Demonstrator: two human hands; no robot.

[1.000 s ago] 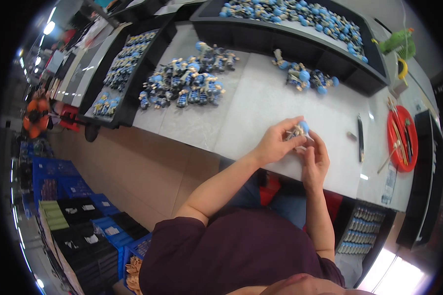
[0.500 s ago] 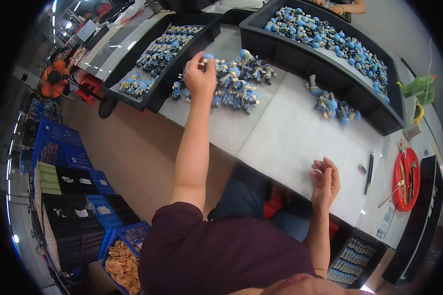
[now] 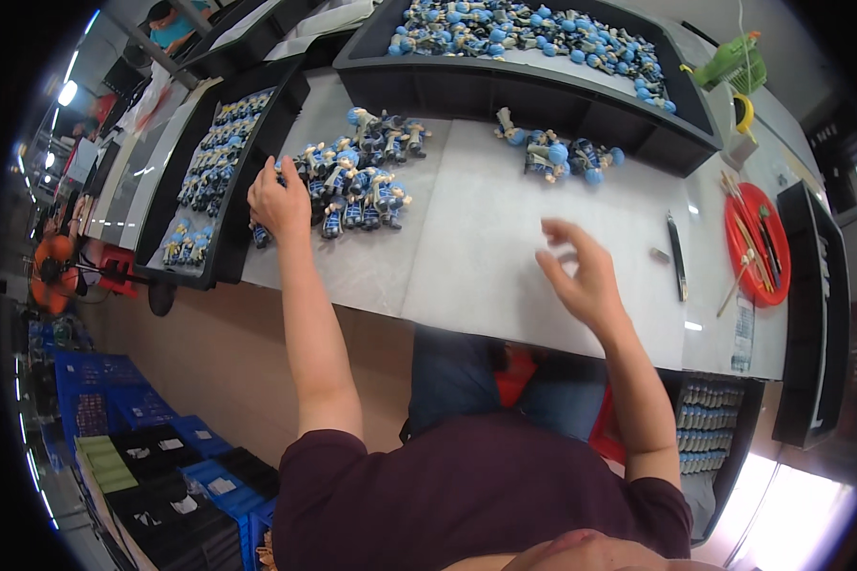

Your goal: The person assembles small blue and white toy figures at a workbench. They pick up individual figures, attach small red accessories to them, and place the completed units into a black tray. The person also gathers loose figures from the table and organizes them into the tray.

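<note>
At the left end of a cluster of small blue-headed figurines (image 3: 341, 176), my left hand (image 3: 281, 202) is closed. A bit of blue shows between its fingertips, and it looks like a figurine mostly hidden by the fingers. Another figurine stands just under the wrist side of the hand, by the wall of the left black tray (image 3: 249, 181). My right hand (image 3: 586, 281) hovers over the white tabletop (image 3: 476, 238), thumb and fingers apart, holding nothing. Beyond it lie a few figurines (image 3: 552, 157) in a smaller group.
A large black bin (image 3: 505, 90) heaped with figurines stands at the back. Rows of figurines fill the left tray. On the right are a black pen-like tool (image 3: 676, 255), a small grey block (image 3: 659, 254) and a red dish (image 3: 781, 281) with brushes. Another person sits far left.
My left hand has gone from above the cluster to its left end, beside the tray. My right hand has risen forward and its fingers have spread. The whole view has shifted.
</note>
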